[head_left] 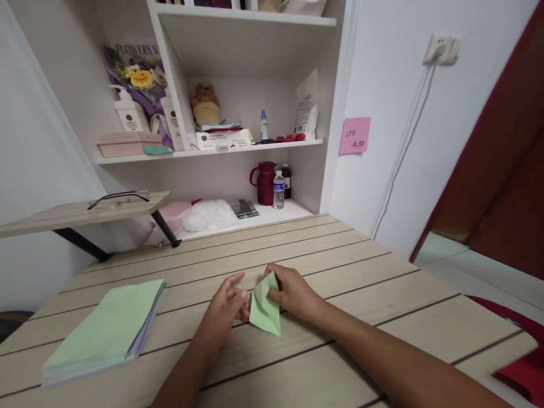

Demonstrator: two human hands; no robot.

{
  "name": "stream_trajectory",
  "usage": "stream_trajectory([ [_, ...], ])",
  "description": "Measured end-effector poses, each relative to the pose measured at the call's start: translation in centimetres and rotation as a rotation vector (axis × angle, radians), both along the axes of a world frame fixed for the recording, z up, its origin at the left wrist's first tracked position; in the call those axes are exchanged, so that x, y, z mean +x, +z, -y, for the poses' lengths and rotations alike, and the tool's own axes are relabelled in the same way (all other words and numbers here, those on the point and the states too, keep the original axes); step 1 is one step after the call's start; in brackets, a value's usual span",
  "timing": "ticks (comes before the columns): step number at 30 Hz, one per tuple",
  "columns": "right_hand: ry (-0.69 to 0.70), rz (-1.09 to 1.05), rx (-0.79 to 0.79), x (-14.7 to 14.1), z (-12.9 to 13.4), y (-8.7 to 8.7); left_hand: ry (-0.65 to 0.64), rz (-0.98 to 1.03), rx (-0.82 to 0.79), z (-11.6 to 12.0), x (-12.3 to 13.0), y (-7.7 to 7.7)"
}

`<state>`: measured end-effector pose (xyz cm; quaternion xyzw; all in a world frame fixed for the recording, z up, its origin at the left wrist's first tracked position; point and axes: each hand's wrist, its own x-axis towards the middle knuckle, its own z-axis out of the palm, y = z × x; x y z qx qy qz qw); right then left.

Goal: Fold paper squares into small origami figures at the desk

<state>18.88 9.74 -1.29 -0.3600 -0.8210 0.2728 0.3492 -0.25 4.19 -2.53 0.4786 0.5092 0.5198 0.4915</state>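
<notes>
A folded piece of light green paper point(266, 314) is held up just above the middle of the wooden table, its lower corner pointing down. My right hand point(293, 289) grips it from the right, with the thumb pressed against the sheet and the fingers behind it, partly hidden. At the paper's left edge is my left hand point(229, 297), thumb and curled fingers closed at that edge while the index finger stretches out above. To the left lies a thick stack of coloured paper point(106, 317), a green sheet on top.
The slatted table point(365, 283) reaches back to white shelves. A small raised stand point(127, 207) holds glasses point(119, 195) at the left. On the lowest shelf are a red jug point(266, 184), a water bottle point(279, 190) and a white plastic bag point(210, 215). A red stool point(522, 374) stands at the right.
</notes>
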Motion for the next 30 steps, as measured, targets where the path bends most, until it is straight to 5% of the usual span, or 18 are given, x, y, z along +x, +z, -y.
stream_trajectory([
  [9,0.065,0.24,0.067,0.1,-0.9,-1.1,0.156,-0.195,0.065,0.8,0.0,0.2],
  [19,0.11,0.442,0.16,0.5,-0.5,0.2,-0.042,-0.573,0.347,0.7,0.0,-0.3],
  [30,0.311,0.513,0.099,2.0,-0.7,1.0,-0.23,-1.097,0.331,1.3,0.2,0.0],
])
